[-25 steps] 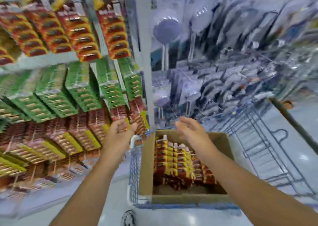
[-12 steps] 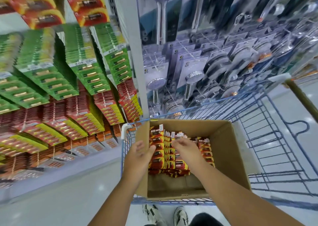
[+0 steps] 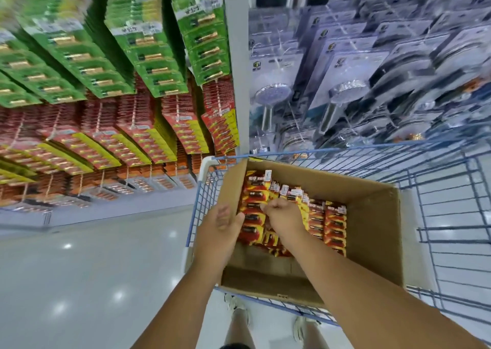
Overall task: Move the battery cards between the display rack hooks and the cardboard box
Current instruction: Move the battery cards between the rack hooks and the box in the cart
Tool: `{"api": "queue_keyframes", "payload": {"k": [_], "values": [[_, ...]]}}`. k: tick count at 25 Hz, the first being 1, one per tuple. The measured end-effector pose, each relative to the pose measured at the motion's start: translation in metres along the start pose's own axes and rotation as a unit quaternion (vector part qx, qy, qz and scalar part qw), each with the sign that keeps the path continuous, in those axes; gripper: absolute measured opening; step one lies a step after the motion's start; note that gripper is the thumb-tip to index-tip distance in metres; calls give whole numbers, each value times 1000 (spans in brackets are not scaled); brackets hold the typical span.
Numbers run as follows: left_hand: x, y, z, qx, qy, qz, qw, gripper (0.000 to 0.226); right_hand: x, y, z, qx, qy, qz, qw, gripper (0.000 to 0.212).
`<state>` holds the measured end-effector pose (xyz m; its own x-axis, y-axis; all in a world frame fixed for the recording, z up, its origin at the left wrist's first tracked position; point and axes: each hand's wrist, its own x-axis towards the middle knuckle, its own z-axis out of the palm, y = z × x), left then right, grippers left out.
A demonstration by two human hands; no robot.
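A cardboard box [image 3: 372, 242] sits in a blue wire cart and holds rows of red and yellow battery cards [image 3: 332, 223] standing on edge. My right hand [image 3: 284, 217] reaches into the box, its fingers curled into the top edges of the cards near the left rows. At the box's left wall, my left hand [image 3: 220, 227] has straight fingers and its thumb lies against the outermost card [image 3: 252, 197]. The display rack [image 3: 119, 109] on the left carries hooks packed with green cards above and red-yellow cards below.
The blue wire cart [image 3: 451, 215] extends to the right of the box. A white upright post [image 3: 236, 56] divides the battery rack from hanging shower heads [image 3: 271, 96]. Glossy floor [image 3: 79, 269] lies at the lower left. My shoes [image 3: 236, 306] show under the cart.
Both hands have come down from the rack into the box. The view has tilted down. My right hand has curled onto the cards, and my left has closed in on the outer card.
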<state>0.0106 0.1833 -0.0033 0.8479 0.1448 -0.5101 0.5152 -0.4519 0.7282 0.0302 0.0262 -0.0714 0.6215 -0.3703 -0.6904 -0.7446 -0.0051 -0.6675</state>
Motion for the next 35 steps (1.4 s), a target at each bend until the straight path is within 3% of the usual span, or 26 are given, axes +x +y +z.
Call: {"api": "queue_keyframes", "payload": {"k": [6,9,13,19,24,27,32,35], "values": [[-19,12,24,36,43,27,998,40,-11,-2,-72,8,-53,-28,998,15],[-17,9,42,58,40,31,997,41,-24,-3,-125,47,-59,-32,997,4],[-7,5,71,135,43,40,989,48,-39,3,-179,95,-40,-29,994,7],[18,-7,108,400,95,22,911,55,-36,22,-207,123,-27,-20,992,7],[15,-17,119,448,121,49,884,60,-29,30,-215,124,-22,-8,992,8],[10,-23,117,432,105,62,894,52,-32,31,-211,126,-25,-1,992,8],[-4,-29,127,272,85,25,958,24,-37,31,-198,127,-29,12,991,8],[-5,-40,125,281,98,14,955,53,-39,31,-191,127,-26,16,991,7]]}}
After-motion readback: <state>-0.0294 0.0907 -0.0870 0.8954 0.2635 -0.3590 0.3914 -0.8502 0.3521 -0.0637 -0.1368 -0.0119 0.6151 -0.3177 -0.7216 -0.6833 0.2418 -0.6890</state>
